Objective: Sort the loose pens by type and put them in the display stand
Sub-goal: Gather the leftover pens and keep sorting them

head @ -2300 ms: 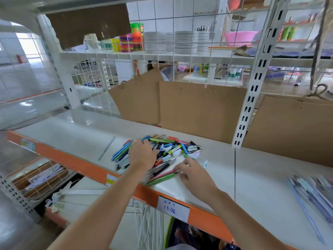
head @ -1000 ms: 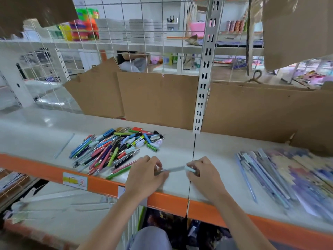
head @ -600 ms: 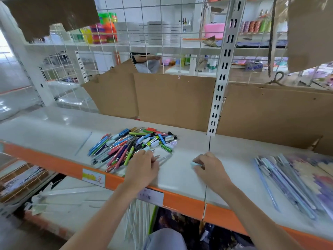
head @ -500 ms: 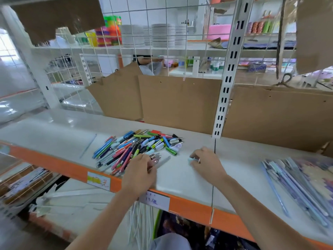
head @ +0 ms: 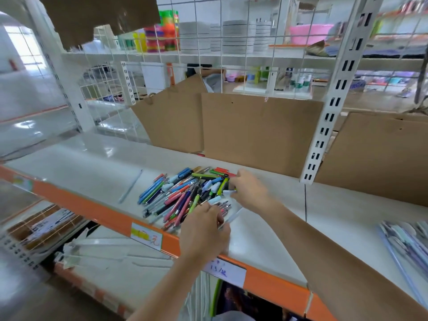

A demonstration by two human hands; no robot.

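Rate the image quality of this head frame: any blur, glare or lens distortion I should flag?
Head view: wide-angle bend bows the shelf edge and upright; window glare washes out the upper left and glints on the shelf; slight motion blur softens the left hand, right hand and pens, so single pen types are hard to read; background shelves are soft.

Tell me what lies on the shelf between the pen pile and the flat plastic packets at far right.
In the head view, only the right hand and its forearm cross it; between pen pile and packets the white shelf looks bare.
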